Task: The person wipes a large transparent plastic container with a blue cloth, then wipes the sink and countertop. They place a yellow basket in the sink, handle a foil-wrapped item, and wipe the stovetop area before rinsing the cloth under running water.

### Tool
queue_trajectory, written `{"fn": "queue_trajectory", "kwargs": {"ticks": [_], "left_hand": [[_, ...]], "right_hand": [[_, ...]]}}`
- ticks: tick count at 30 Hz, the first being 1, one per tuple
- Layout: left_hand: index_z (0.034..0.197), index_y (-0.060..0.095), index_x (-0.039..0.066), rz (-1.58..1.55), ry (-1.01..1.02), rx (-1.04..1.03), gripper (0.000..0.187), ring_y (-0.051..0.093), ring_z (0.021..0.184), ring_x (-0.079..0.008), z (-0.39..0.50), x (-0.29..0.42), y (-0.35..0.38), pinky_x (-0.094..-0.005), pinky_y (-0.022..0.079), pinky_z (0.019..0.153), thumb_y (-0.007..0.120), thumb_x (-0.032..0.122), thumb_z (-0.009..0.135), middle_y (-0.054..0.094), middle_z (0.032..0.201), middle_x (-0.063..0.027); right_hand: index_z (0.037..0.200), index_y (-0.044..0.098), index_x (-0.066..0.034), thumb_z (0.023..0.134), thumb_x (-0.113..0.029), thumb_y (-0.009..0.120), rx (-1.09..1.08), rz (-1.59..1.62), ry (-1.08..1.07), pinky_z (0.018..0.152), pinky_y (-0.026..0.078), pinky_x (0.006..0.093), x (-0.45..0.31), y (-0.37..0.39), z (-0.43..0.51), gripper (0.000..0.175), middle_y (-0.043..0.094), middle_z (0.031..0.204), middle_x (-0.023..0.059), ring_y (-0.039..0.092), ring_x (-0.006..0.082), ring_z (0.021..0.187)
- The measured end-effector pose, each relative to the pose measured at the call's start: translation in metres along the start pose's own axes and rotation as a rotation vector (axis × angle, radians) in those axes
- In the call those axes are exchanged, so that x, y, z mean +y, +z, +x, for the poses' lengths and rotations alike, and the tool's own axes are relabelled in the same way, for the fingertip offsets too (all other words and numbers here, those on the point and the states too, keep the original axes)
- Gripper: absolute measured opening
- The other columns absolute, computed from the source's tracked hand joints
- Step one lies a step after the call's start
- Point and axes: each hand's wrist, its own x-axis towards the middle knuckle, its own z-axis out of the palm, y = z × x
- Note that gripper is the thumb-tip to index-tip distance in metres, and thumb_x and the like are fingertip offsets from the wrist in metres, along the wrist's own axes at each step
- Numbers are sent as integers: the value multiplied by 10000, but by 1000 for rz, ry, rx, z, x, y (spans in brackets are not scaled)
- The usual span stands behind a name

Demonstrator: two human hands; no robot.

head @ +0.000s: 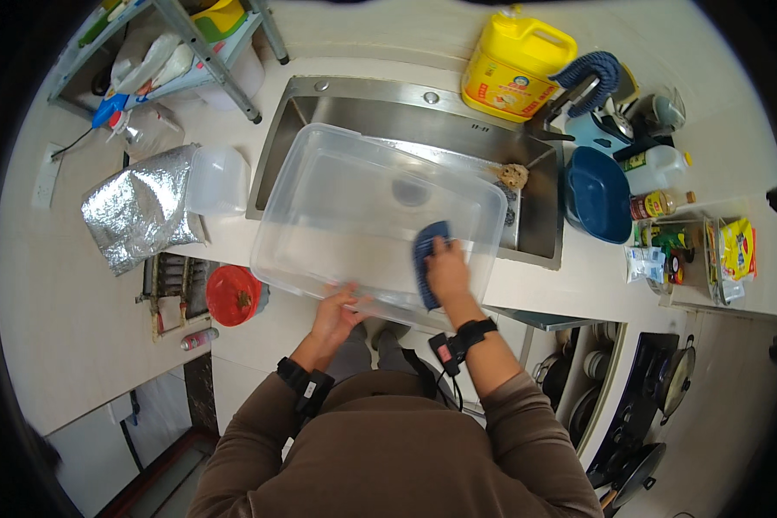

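A large clear plastic storage bin (337,213) lies tilted over the stainless steel sink (362,97) and the counter's front edge. My left hand (340,324) grips its near rim, fingers partly seen through the clear plastic. Inside the bin, my right hand (448,272) holds a folded dark blue cloth (427,259) against the plastic, toward the right end; the hand is slightly blurred. In the sink's right part, beyond the bin, lie a brown scrubber (513,175) and a dark scouring pad (509,201), partly hidden by the bin.
A yellow detergent jug (515,71) stands behind the sink near the faucet, which has a blue cloth (589,74) draped over it. A blue basin (597,194) sits right; a translucent tub (218,181) and silver foil bag (146,204) lie left. Below is a red bucket (233,296).
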Motion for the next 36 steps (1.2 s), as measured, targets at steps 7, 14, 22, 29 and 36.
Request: {"fn": "queue_trajectory", "kwargs": {"ticks": [7, 14, 22, 29, 36], "left_hand": [[1219, 303, 105, -31, -78, -19, 522, 522, 1058, -406, 10, -5, -13, -560, 508, 810, 488, -29, 749, 446, 1100, -136], [961, 482, -47, 123, -331, 96, 197, 624, 839, -398, 15, 2, -22, -462, 568, 701, 533, 35, 789, 556, 948, -220], [1024, 436, 25, 164, -443, 70, 217, 620, 892, -411, 11, 9, -14, -468, 563, 706, 510, 72, 825, 558, 1006, -198], [971, 475, -21, 143, -388, 49, 233, 651, 799, -380, 4, 11, -10, -399, 575, 587, 549, 99, 785, 582, 949, -190], [955, 476, -28, 134, -407, 38, 233, 657, 741, -376, 13, 3, -26, -392, 566, 551, 557, 105, 780, 582, 900, -191]], "right_hand": [[1126, 528, -61, 794, -85, 571, 258, -162, 167, 809, 490, 398, 20, -25, 59, 335, 453, 1103, 174, 508, 359, 1023], [1062, 549, -36, 843, -210, 533, 113, -128, 436, 828, 473, 432, 5, -11, 80, 280, 465, 1105, 185, 528, 372, 1005], [1083, 493, -3, 833, -237, 556, 131, -90, 82, 842, 463, 427, -94, 35, 110, 349, 460, 1111, 218, 524, 391, 1007], [1144, 555, -67, 822, -181, 574, 50, -31, -241, 820, 466, 391, -159, 60, 145, 342, 491, 1067, 176, 535, 348, 968], [1128, 617, -170, 753, -60, 620, -190, 50, -692, 793, 470, 340, -178, 70, 104, 390, 500, 1036, 98, 527, 286, 949]]}}
